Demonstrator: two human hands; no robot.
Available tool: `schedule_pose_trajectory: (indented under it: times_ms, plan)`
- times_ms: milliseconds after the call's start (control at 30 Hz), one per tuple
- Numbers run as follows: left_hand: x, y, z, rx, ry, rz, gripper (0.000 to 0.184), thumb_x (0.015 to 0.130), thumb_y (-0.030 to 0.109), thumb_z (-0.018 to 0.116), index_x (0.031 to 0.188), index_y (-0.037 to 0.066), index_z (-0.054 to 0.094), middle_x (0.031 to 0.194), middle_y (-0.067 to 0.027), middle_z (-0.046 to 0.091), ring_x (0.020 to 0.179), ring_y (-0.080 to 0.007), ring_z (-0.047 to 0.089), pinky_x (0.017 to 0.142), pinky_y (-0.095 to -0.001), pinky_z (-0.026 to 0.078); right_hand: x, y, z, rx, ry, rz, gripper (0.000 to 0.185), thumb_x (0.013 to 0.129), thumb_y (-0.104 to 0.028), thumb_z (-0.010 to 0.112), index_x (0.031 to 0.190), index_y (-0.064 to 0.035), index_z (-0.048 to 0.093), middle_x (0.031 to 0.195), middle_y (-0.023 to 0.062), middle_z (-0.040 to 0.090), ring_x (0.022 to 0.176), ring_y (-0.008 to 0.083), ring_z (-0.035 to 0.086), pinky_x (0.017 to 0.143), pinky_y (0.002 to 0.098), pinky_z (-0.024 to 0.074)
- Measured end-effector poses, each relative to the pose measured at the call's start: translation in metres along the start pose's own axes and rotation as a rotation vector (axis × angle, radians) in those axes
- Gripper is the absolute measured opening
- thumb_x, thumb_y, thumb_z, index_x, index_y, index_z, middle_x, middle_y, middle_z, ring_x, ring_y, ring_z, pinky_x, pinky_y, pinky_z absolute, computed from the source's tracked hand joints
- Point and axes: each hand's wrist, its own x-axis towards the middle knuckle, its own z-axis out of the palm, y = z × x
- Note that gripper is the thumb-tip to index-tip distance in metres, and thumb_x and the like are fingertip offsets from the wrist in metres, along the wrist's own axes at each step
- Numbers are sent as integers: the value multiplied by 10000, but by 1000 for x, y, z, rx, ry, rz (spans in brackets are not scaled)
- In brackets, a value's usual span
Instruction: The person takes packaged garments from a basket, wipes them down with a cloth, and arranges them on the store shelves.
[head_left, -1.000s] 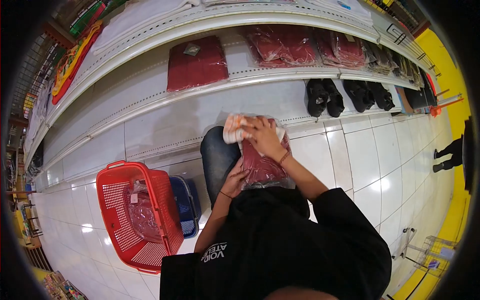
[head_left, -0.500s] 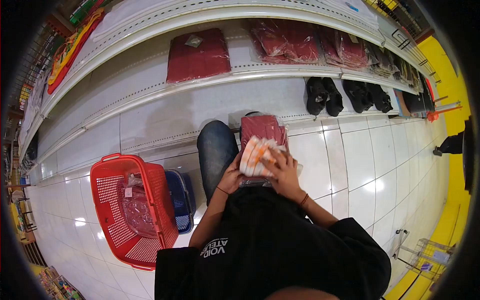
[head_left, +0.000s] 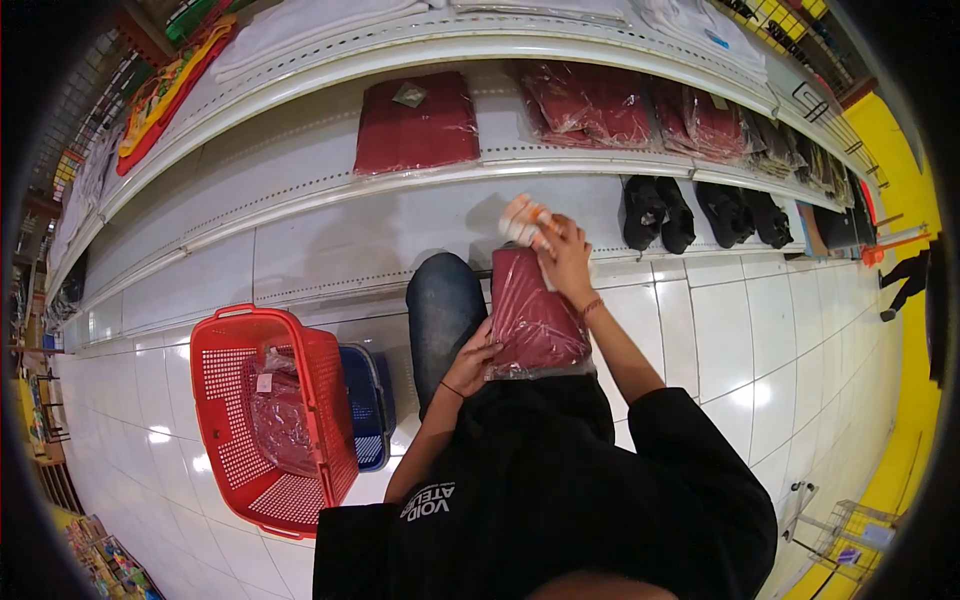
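A dark red folded garment in clear plastic (head_left: pixel 535 315) lies over my lap, beside my bent knee in jeans. My left hand (head_left: pixel 474 360) grips the lower left edge of this package, fingers closed on it. At the package's upper end, my right hand (head_left: pixel 567 258) is closed on an orange and white checked cloth (head_left: pixel 528 222). Part of the cloth sticks out past the fingers toward the shelf.
A red basket (head_left: pixel 328 400) holding wrapped red garments stands left, with a blue basket (head_left: pixel 368 410) behind it. The shelf (head_left: pixel 300 195) ahead carries wrapped garments (head_left: pixel 417 122) and black shoes (head_left: pixel 656 214). A person's legs (head_left: pixel 905 282) show far right.
The right hand with the cloth has moved from the package's lower part up to its far end, uncovering the red garment. My left hand has stayed at the lower left edge.
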Motion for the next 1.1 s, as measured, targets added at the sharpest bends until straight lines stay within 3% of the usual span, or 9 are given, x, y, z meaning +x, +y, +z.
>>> schedule_pose_trajectory:
  times_ms: [200,333,467,567,733,833,933,1067,1100]
  plan:
    - [-1,0,-1,84,16,-1,663,831,-41,471,1408,83,169,1391,-68,324,1258,-200,342,1036,-339,284,39,72,27,4,-52,181,390,759,-249,623,1145,-253,569,1169,73,438,1057,316,431,833,473,396]
    - [0,-5,-2,44,11,38,665,804,-60,456,1397,75,189,1373,-64,345,1244,-183,356,1032,-319,283,33,79,20,42,156,-163,331,750,-223,651,1058,-108,614,985,134,554,973,323,515,796,394,451]
    - [3,-20,6,93,-53,150,624,832,-57,428,1397,52,185,1402,-69,297,1276,-183,310,1042,-311,250,-7,-14,-65,437,-146,202,322,789,-245,641,1039,-45,609,988,178,573,978,287,546,803,317,444]
    - [-4,-16,39,867,-88,412,528,878,62,467,1363,10,263,1419,-149,255,1324,-234,228,1068,-338,185,-44,-65,-101,530,-174,54,505,799,-225,642,1213,6,468,1079,173,550,997,233,545,843,307,429]
    - [-12,10,87,1263,-278,601,563,841,144,557,1331,1,320,1408,-195,245,1341,-326,153,1080,-417,110,-57,-94,-135,805,-36,70,529,784,-80,644,1245,33,410,1148,135,538,1024,184,525,855,284,423]
    - [-13,20,86,1106,280,1061,855,716,179,710,1371,14,185,1418,-190,201,1341,-302,150,1081,-410,93,-61,-95,-156,1371,-123,537,572,769,-53,641,1277,3,384,1128,109,542,1035,183,524,909,298,393]
    - [0,40,67,629,231,941,920,680,148,739,1367,11,143,1417,-178,183,1322,-268,190,1071,-389,140,-69,-88,-146,1774,109,469,601,762,-33,636,1288,2,348,1120,101,543,1019,184,530,910,314,401]
    - [-21,61,48,615,-7,425,632,750,94,699,1267,-12,351,1213,-87,479,1080,-140,464,929,-289,371,-74,-63,-123,1685,-55,357,571,762,-27,639,1262,-1,364,1113,90,548,1012,177,534,904,310,407]
    - [-20,58,41,664,6,443,398,792,73,661,1145,-13,498,1035,-30,587,927,-93,528,831,-250,425,-69,-58,-120,1582,-168,339,511,775,-24,635,1229,-1,402,1091,73,561,992,152,538,895,293,407]
